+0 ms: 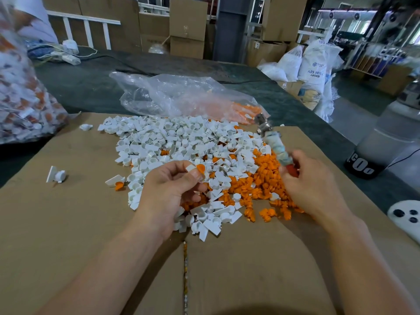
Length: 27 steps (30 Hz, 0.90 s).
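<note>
The left hand (172, 187) pinches a white piece (190, 168) and an orange cap (201, 168) together, probably for joining. At 3 o'clock, the fingers of the right hand (311, 185) grip a tool (273, 144), ready.

Probably a plastics factory: stacked cartons (188, 26), ABS resin sacks (314, 67), heaped moulded parts (172, 137).

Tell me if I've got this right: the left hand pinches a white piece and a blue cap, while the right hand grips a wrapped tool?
Not quite. The head view shows the cap in the left hand is orange, not blue. The rest holds: the left hand also pinches a white piece, and the right hand grips a wrapped tool.
</note>
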Each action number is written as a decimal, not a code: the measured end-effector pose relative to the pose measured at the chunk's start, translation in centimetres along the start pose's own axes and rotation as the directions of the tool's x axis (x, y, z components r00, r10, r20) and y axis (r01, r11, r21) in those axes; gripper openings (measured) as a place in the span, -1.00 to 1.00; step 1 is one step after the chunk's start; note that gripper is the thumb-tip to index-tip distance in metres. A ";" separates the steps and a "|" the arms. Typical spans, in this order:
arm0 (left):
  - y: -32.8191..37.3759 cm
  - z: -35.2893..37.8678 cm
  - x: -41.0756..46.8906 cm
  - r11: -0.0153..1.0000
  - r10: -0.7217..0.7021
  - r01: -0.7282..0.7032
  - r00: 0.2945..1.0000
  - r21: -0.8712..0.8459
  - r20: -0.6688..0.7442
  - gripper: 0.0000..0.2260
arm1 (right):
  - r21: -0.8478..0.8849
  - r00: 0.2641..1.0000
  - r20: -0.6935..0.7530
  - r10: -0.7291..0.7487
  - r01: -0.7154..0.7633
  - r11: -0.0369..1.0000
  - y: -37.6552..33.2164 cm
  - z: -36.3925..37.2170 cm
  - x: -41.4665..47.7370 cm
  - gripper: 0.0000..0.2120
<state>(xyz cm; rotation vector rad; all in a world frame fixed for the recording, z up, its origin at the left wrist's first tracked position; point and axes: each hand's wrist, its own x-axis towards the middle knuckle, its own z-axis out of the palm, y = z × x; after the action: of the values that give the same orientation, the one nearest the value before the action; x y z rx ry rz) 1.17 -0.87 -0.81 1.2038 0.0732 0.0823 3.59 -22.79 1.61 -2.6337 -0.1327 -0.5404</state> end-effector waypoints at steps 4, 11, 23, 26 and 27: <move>0.0 0.1 0.0 0.998 0.042 -0.043 0.999 -0.047 -0.030 -0.89 | 0.032 0.988 0.042 -0.151 0.149 0.988 -1.7 0.6 -0.8 -0.76; 0.0 0.2 0.1 0.992 0.096 -0.100 0.994 -0.080 -0.044 -0.91 | -0.014 0.940 0.176 -0.294 0.301 0.954 -3.0 2.1 -1.9 -0.65; -0.2 0.2 0.1 0.984 0.148 -0.152 0.988 -0.098 -0.044 -0.96 | 0.019 0.911 0.244 -0.332 0.337 0.941 -3.6 2.6 -2.4 -0.58; -0.3 0.3 0.2 0.984 0.148 -0.151 0.988 -0.095 -0.045 -0.94 | 0.023 0.908 0.265 -0.323 0.329 0.944 -3.6 2.5 -2.4 -0.59; -0.3 0.3 0.2 0.984 0.149 -0.152 0.988 -0.093 -0.044 -0.93 | 0.025 0.905 0.279 -0.320 0.327 0.945 -3.5 2.4 -2.4 -0.60</move>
<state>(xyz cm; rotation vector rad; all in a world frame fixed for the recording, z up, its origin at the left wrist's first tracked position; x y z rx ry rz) 1.36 -1.20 -0.96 1.1101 0.0100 0.2383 1.61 -18.56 0.11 -2.7110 -0.6662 -0.2675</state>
